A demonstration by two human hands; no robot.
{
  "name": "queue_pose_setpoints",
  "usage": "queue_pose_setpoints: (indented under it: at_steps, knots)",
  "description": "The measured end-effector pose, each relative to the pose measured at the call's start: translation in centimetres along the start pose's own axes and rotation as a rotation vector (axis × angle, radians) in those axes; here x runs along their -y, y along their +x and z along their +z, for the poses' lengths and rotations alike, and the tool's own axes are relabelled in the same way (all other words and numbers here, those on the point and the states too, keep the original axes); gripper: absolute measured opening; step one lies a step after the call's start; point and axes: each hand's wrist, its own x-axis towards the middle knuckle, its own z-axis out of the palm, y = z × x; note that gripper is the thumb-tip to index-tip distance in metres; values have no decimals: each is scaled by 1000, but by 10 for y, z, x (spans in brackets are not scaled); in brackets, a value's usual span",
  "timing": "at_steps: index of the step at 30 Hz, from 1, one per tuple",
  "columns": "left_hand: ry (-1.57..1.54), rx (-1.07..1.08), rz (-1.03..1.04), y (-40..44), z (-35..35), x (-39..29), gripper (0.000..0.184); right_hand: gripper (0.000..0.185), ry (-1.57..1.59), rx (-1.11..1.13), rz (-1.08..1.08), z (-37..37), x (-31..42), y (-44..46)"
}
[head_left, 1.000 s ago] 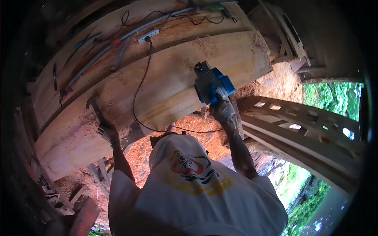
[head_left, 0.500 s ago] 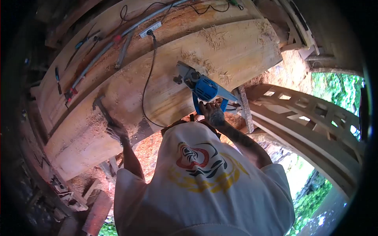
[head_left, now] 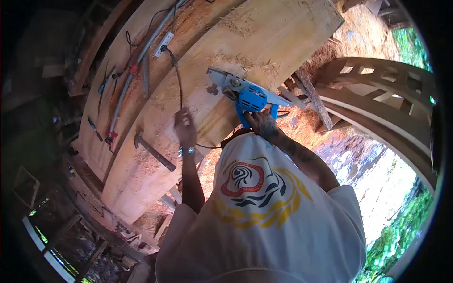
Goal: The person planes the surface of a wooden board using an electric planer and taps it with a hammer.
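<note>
Planer (head_left: 252,98) near the near edge of the board (head_left: 302,42), turned on its side, rear end overhanging that edge, with wood shavings (head_left: 247,62) just beyond its front. Right hand (head_left: 265,125): fingers curled around the blue handle. Left hand (head_left: 184,124): raised over the board, fingers half curled, apparently holding nothing, though blurred. Power cord (head_left: 179,78) runs from the power strip (head_left: 163,44) past the left hand; hammer (head_left: 155,153) lies toward the board's left end. Whether the blade turns cannot be told. Sound handling, as judged here, calls for a full grip against the overhang, fingers away from the blade and trigger, cord slack away from the sole, and a motionless blade before the left hand nears it.
</note>
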Motion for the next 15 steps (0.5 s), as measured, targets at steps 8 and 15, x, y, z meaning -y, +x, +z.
queue_pose_setpoints:
  at_steps: [8,15]
  knots:
    - [614,407,327,33,63,-180,38,50,-82,-78,-23,13,-6,-4]
    - [826,604,98,36,73,-211,44,42,-26,-132,-27,9,-4,-7]
